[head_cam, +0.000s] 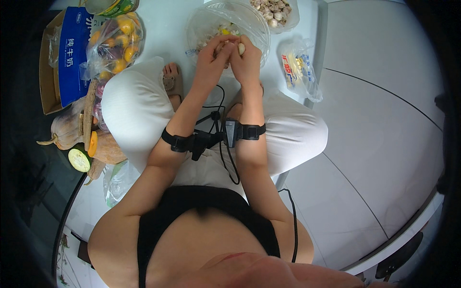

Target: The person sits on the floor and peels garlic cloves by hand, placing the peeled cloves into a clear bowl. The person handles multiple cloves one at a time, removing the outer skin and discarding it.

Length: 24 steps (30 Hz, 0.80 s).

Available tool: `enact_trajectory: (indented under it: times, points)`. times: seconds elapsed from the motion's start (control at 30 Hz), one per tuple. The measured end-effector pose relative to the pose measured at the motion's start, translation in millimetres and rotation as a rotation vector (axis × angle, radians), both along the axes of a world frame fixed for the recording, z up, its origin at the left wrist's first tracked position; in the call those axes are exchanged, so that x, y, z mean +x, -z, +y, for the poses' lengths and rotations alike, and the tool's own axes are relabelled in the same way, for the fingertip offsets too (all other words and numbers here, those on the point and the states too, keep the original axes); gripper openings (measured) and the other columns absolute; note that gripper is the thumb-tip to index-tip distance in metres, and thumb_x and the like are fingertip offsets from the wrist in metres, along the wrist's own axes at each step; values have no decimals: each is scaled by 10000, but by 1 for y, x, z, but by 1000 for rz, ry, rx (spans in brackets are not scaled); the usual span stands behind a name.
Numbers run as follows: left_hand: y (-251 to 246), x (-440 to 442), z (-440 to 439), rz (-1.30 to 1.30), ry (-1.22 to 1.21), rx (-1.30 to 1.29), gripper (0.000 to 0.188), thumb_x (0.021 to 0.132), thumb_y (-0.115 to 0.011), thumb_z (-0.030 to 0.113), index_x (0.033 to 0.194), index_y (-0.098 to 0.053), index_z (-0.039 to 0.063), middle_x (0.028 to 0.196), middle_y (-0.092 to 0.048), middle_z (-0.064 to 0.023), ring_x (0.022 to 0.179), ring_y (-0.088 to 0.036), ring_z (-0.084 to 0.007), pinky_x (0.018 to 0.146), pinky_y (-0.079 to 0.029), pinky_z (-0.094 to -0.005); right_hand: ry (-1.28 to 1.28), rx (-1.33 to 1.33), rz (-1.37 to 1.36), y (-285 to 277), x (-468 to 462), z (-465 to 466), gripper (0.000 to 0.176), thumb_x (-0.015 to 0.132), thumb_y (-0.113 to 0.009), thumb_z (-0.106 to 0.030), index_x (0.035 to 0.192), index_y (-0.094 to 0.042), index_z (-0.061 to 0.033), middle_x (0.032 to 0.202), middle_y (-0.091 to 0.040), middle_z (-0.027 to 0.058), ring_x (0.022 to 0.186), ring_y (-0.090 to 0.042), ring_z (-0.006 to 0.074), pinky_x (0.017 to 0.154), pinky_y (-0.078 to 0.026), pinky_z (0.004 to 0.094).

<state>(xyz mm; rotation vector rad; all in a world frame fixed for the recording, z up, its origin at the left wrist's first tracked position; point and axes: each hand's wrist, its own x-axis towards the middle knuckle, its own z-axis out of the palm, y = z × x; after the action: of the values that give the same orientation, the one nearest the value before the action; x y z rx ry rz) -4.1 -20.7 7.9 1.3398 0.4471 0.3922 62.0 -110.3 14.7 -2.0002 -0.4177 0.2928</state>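
My left hand (214,57) and my right hand (247,59) meet over a round clear plastic bin (264,25) lined with a bag. A pale garlic clove (241,48) shows between the fingers of my right hand. The fingertips of my left hand touch those of the right, and what they pinch there is mostly hidden. Garlic peelings and a yellow scrap (225,31) lie inside the bin. Whole garlic bulbs (273,13) fill a clear container or bag at the upper right. Below it rests a printed plastic bag (297,66) with pale pieces in it, perhaps peeled cloves.
At the left are a blue carton (72,54), a bag of orange fruit (122,39), an open can (111,6), squashes (66,129) and a cut green vegetable (79,160). Black cables (223,158) hang by my forearms, near straps with small devices (231,133).
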Motion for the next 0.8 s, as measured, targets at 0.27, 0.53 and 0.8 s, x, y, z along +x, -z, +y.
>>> enact_trajectory:
  times: [0.27, 0.53, 0.8]
  points:
    - [-5, -4, 0, 60, 9, 12, 330, 860, -798, 112, 1175, -709, 78, 1018, -683, -17, 911, -632, -103, 776, -528, -256, 90, -123, -246, -3, -6, 3, 158, 861, -726, -98, 928, -603, -24, 885, -678, 189, 763, -673, 408, 627, -539, 426]
    - [1, -4, 5, -20, 92, -124, 283, 979, -690, 110, 1256, -655, 67, 1023, -676, -8, 857, -607, -67, 724, -515, -223, -15, -254, -249, -18, 2, 0, 195, 850, -704, -75, 925, -534, -19, 860, -657, 215, 815, -661, 447, 666, -543, 469]
    - [0, -3, 8, 100, -55, -156, 233, 979, -689, 155, 1170, -672, 23, 1000, -670, -4, 820, -624, -68, 651, -509, -221, -103, -132, -248, -31, 3, -2, 256, 848, -712, -79, 1060, -578, -29, 816, -625, 212, 785, -644, 424, 672, -529, 464]
